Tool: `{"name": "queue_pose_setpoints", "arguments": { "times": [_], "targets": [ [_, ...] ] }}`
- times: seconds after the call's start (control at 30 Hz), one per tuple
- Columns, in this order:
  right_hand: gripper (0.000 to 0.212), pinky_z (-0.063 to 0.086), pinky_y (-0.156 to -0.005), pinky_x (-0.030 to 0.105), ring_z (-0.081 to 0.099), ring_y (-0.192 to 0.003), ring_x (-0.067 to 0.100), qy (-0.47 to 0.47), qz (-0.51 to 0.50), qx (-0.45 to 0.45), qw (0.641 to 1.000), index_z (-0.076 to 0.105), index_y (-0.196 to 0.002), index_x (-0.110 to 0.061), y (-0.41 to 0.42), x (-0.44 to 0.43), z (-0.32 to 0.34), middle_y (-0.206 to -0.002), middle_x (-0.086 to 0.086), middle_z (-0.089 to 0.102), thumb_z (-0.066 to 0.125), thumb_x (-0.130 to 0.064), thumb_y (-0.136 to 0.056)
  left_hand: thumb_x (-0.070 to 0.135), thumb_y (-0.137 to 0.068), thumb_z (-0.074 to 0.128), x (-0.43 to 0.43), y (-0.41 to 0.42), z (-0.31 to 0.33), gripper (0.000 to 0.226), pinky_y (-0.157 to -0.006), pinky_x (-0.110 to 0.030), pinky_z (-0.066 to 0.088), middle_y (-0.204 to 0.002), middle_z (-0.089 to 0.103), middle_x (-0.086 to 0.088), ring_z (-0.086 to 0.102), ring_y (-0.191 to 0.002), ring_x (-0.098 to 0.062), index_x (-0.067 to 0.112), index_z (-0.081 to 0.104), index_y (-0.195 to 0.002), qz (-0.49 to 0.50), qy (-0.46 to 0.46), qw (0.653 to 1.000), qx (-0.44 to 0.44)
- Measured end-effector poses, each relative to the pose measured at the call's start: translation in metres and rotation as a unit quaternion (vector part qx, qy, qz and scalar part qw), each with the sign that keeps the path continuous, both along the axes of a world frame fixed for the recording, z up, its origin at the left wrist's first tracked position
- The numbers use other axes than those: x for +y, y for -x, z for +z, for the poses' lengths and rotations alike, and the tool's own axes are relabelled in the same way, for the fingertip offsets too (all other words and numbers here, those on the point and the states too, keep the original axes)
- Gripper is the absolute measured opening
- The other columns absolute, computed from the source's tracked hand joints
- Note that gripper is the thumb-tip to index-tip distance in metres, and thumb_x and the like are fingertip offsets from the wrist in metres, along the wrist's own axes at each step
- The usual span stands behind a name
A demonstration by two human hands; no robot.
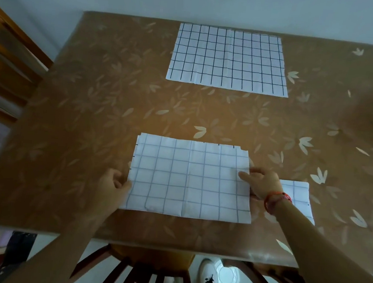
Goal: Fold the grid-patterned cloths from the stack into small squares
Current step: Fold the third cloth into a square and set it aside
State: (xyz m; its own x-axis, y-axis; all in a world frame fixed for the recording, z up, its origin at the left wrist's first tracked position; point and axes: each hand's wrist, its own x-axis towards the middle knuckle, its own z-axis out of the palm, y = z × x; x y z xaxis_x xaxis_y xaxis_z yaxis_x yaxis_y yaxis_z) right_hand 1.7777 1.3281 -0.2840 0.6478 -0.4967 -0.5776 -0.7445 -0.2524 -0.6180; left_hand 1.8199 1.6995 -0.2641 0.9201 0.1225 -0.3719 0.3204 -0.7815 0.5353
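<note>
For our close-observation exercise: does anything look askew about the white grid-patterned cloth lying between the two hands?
Yes. The folded white grid-patterned cloth is not folded squarely: its far edge steps down near the right corner, and dark line ends of the lower layer peek out along the far and left edges.

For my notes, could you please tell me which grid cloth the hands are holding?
The near middle cloth: left hand and right hand grip its side edges; the far cloth lies untouched.
</note>
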Motion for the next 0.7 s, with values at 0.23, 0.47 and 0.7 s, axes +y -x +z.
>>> {"name": "queue_pose_setpoints", "arguments": {
  "times": [0.23,0.47,0.7],
  "targets": [
    [0.021,0.055,-0.051,0.030,0.069,-0.064,0.023,-0.012,0.019,0.046,0.999,0.067,-0.087,-0.012,0.046,0.007,0.006,-0.077,0.006,0.070,0.075,-0.028,-0.079,0.020,-0.085,0.071,0.012,0.031,0.004,0.022,-0.058,-0.021,0.039,-0.086,0.061,0.002,0.055,-0.075,-0.008,0.015,0.057,-0.100,0.061,0.075,0.995,0.018],
    [0.035,0.050,-0.054,0.018,0.060,-0.069,0.009,0.023,0.064,0.096,0.993,0.066,-0.100,-0.013,0.069,0.007,-0.002,-0.080,-0.009,0.059,0.082,-0.020,-0.069,0.010,-0.082,0.073,0.017,0.041,0.000,0.021,-0.056,-0.024,0.042,-0.087,0.066,-0.006,0.065,-0.073,-0.020,0.011,0.060,-0.098,0.068,0.097,0.992,0.029],
    [0.027,0.058,-0.080,0.042,0.069,-0.081,0.024,0.069,0.038,0.064,0.995,0.061,-0.080,-0.029,0.064,0.015,-0.003,-0.088,0.002,0.072,0.082,-0.028,-0.064,0.009,-0.082,0.073,0.024,0.045,-0.006,0.019,-0.056,-0.025,0.043,-0.085,0.067,-0.005,0.065,-0.070,-0.020,0.012,0.061,-0.096,0.067,0.086,0.994,0.010]
  ]
}}
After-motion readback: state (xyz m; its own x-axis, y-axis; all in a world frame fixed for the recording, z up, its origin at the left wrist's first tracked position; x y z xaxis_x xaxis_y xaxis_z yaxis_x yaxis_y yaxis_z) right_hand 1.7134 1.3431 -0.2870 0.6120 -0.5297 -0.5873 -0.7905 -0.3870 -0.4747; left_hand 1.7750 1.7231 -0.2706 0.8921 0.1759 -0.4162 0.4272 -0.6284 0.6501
